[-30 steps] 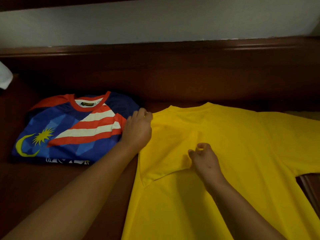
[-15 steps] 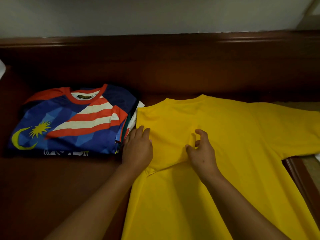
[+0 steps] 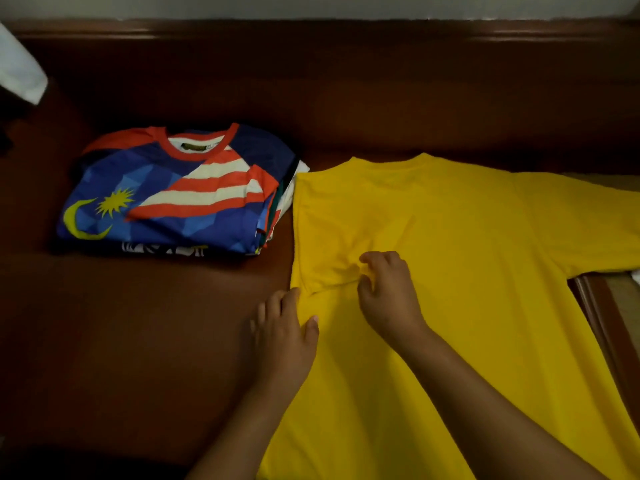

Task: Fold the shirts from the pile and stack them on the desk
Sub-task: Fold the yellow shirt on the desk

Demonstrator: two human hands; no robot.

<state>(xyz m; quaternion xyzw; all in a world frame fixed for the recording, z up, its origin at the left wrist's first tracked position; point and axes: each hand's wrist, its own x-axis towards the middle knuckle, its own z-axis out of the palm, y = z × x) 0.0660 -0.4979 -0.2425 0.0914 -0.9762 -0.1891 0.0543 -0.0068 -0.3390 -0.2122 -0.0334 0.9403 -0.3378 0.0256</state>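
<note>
Mid-fold on yellow shirt (image 3: 450,306), spread flat on the counter (image 3: 138,341) w/ left sleeve already tucked in. Right hand (image 3: 391,299) pinches the bunched sleeve hem, fingers curled; left hand (image 3: 284,337) lies flat, fingers straight, pressing the side edge. Next prob: smooth crease, fold other sleeve. Thin matte knit, limp. Folded stack (image 3: 173,199) just beside, glossy printed jersey on top.

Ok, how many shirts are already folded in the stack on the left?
1 clearly: the blue flag-print shirt on top. Edges of more garments show beneath it at the stack's right side, too hidden to count. The yellow shirt is still spread out.
</note>
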